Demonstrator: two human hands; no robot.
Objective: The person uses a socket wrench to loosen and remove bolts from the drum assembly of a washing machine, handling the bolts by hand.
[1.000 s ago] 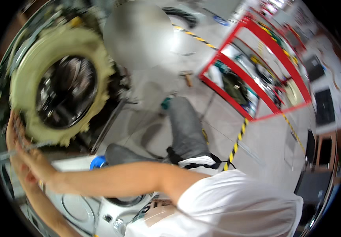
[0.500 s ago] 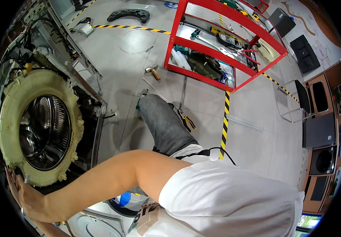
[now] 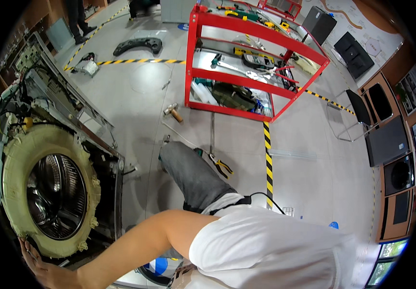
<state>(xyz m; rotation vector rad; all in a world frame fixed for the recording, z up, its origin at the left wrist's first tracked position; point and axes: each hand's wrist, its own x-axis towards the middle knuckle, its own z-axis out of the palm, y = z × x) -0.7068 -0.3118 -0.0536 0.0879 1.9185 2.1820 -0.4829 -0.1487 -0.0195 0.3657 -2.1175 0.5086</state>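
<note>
At the lower left is my right hand (image 3: 49, 273), reached across from a white sleeve. Its fingers curl up against the lower rim of the washing machine's pale yellow tub ring (image 3: 16, 192). A small dark piece shows by the fingertips, and a short bit of metal (image 3: 64, 263) sticks out beside the hand; what the fingers grip is too hidden to name. Inside the ring, the shiny ribbed steel drum (image 3: 56, 197) faces me. Cables and a yellow part (image 3: 27, 123) sit above it in the stripped housing. My left hand is out of sight.
Near my grey-trousered knee lie pliers (image 3: 223, 166) and a hammer (image 3: 173, 113). A red tool cart (image 3: 237, 77) stands ahead. A dark curved part (image 3: 138, 45) lies farther back on the floor. Another person's legs (image 3: 76, 21) show at the far left. A chair (image 3: 362, 115) stands right.
The view has tilted, so the machine, cart and floor items appear lower. My right hand stays at the ring's lower rim. The second forearm beneath it has left view.
</note>
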